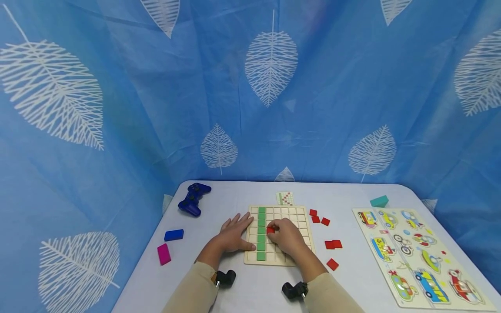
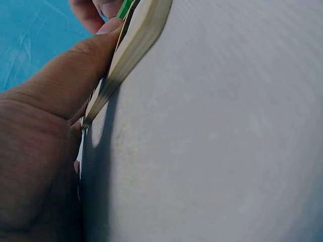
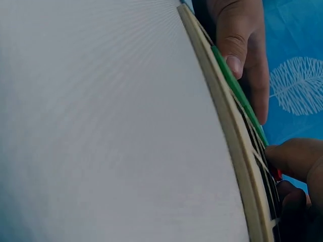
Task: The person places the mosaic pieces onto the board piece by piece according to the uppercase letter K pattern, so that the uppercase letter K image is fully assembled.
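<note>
A wooden grid board (image 1: 250, 257) lies on the table, with a column of green square tiles (image 1: 261, 238) down its left part. My right hand (image 1: 287, 237) pinches a red square tile (image 1: 270, 230) over the board, right beside the green column. In the right wrist view a bit of the red tile (image 3: 277, 174) shows between thumb and fingers, close to the board. My left hand (image 1: 234, 234) rests at the board's left edge with fingers spread, its thumb (image 2: 75, 70) lying over the rim in the left wrist view.
Loose red tiles (image 1: 332, 264) lie right of the board. A patterned card (image 1: 285, 198) sits behind it. At the left are a blue game controller (image 1: 192, 201), a blue block (image 1: 174, 235) and a pink block (image 1: 164, 254). A vehicle puzzle board (image 1: 411, 261) and a teal block (image 1: 379, 201) occupy the right.
</note>
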Demonstrator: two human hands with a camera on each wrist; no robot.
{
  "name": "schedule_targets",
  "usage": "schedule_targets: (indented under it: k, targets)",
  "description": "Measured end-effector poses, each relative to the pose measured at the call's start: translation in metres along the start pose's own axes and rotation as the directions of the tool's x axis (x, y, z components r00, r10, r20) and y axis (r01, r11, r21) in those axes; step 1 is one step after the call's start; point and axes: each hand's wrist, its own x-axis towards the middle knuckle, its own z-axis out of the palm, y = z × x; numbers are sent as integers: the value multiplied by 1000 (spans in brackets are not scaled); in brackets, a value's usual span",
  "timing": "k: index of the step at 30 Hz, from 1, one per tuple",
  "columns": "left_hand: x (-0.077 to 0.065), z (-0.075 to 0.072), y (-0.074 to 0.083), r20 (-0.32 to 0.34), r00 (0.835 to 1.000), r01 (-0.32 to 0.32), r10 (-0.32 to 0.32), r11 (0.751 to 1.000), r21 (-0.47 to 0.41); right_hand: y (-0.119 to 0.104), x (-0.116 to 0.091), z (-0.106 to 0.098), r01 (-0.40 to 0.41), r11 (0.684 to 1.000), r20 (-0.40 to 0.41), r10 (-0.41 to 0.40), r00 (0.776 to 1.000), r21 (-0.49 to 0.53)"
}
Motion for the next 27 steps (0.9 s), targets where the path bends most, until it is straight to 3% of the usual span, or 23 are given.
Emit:
schedule_targets:
  k: [13, 27]
  targets:
    - [6, -1, -1, -6, 1000, -7, 7, 1000, -1, -1, 6, 1, -22, 998, -28, 20, 999, -60]
    - [1, 0, -5, 8, 1000, 1, -1, 1000, -20, 2, -1, 0, -7, 1000, -1, 7, 1000, 13]
